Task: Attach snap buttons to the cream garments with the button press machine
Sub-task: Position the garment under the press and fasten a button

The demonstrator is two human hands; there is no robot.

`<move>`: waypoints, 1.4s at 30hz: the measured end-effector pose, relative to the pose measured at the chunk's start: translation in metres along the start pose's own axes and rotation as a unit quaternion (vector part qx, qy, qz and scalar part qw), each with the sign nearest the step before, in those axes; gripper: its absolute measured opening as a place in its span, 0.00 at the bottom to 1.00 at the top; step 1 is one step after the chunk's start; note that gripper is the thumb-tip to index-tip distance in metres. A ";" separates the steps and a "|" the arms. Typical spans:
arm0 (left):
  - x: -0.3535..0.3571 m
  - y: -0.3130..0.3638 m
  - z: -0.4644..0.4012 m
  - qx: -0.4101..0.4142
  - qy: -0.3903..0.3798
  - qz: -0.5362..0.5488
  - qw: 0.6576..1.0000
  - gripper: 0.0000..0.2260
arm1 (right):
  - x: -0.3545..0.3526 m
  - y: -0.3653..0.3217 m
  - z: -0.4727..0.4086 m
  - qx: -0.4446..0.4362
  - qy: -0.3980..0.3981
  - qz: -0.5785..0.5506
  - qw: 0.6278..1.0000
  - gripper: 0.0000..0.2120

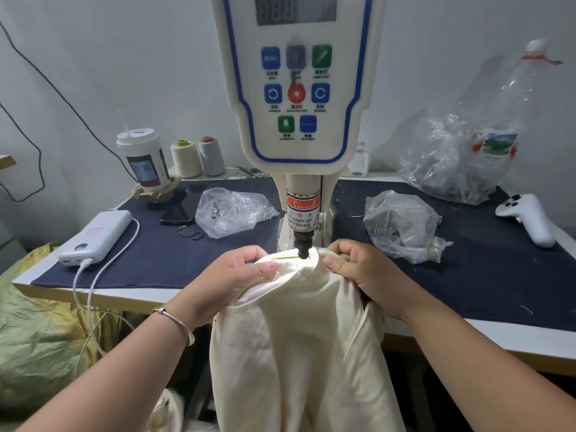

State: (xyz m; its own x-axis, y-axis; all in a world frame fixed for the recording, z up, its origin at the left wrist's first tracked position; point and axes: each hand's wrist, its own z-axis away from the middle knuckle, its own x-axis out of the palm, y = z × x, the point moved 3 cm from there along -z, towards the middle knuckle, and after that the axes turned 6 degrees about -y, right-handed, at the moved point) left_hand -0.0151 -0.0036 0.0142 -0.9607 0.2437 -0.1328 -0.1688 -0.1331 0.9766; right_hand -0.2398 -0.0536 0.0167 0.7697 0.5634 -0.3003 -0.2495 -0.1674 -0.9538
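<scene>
A cream garment [299, 338] hangs over the table's front edge, its top edge stretched under the black punch tip [303, 248] of the white button press machine [296, 88]. My left hand [240, 272] pinches the fabric just left of the punch. My right hand [358, 266] grips the bunched fabric just right of it. The punch tip touches or nearly touches the lit cloth. Whether a snap sits under the tip is hidden.
A dark blue mat [467, 260] covers the table. On it lie clear plastic bags [233, 210] [402, 226], a power bank [96, 238], a phone [184, 204], a cup [143, 160], thread cones [199, 157], a white controller [526, 218] and a large plastic bag [467, 145]. A yellow-green sack [34, 332] sits left.
</scene>
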 end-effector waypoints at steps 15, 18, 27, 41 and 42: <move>0.002 -0.002 -0.001 0.024 0.013 -0.026 0.999 0.20 | 0.000 -0.011 -0.002 0.069 -0.082 -0.063 0.992 0.24; 0.001 -0.002 0.000 0.041 0.022 -0.037 0.998 0.17 | 0.005 -0.020 -0.002 0.085 -0.016 0.023 0.996 0.28; 0.004 -0.005 0.004 0.059 0.021 -0.031 0.998 0.15 | 0.015 -0.022 0.003 0.095 0.039 0.032 0.994 0.24; 0.005 0.009 -0.007 -0.005 -0.014 -0.011 1.000 0.12 | 0.004 -0.002 -0.008 0.069 -0.068 -0.093 0.991 0.15; 0.005 0.007 -0.008 -0.008 -0.013 -0.014 1.000 0.13 | 0.004 0.000 -0.008 0.071 -0.075 -0.105 0.989 0.13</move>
State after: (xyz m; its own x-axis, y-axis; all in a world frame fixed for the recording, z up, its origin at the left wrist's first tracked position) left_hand -0.0226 -0.0112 0.0193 -0.9493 0.2729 -0.1559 -0.1995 -0.1401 0.9698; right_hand -0.2320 -0.0582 0.0153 0.7205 0.6889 -0.0798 -0.1811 0.0758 -0.9805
